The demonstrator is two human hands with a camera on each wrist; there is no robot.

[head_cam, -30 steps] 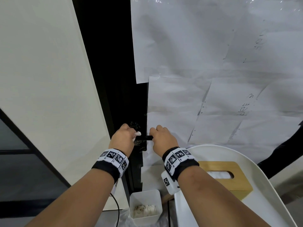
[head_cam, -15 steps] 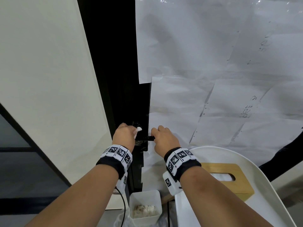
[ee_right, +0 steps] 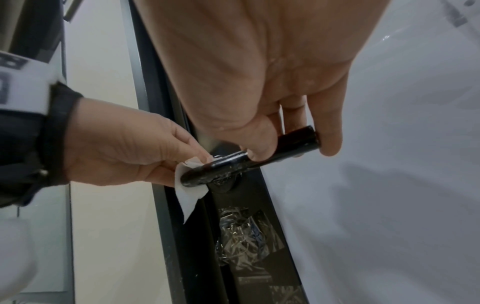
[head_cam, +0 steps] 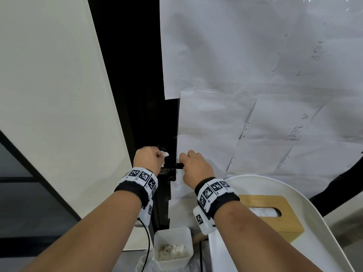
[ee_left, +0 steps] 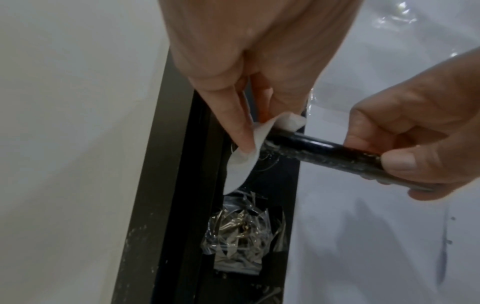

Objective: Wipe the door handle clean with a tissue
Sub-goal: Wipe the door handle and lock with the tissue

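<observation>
On the black door frame (ee_left: 179, 205), right-hand fingers (ee_left: 397, 162) grasp the handle (ee_left: 324, 152); left-hand fingers (ee_left: 241, 131) pinch the tissue (ee_left: 244, 156) against its base.

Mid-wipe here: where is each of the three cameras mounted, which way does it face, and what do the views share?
Head: worn on the head, looking forward and down at the door; both forearms and wristbands show.
Left wrist: looks along the left hand at the tissue pinched against the door handle.
Right wrist: looks along the right hand, whose grip is on the handle's free end.
Shared: both wrist views show handle, tissue and the other hand.
</observation>
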